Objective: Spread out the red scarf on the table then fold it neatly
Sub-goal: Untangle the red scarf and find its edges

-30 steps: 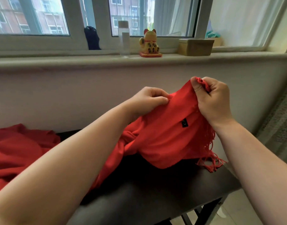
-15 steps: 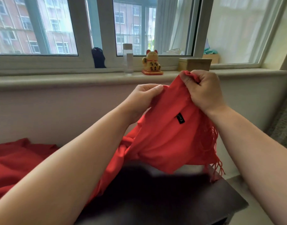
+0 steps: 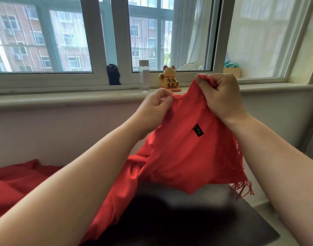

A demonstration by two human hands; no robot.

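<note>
The red scarf [image 3: 184, 153] hangs in the air above the dark table [image 3: 196, 224], held up by one fringed end. My right hand [image 3: 221, 95] is clenched around the top corner, with fringe trailing down past my wrist. Lower and to the left, my left hand [image 3: 155, 107] pinches the upper edge of the same end. A small black label shows on the cloth between my hands. The scarf's other part trails down to the left and lies bunched on the table behind my left forearm.
A window sill [image 3: 63, 98] runs across behind the table, carrying a clear bottle [image 3: 144, 75], a golden cat figurine [image 3: 169, 79], a dark object [image 3: 113, 74] and a box [image 3: 231, 71]. The table's right edge drops to the floor [image 3: 269, 205].
Both hands have lifted the scarf's end higher, raising the fringe off the table, and the camera has tilted upward. My left hand's grip has shifted to a fingertip pinch.
</note>
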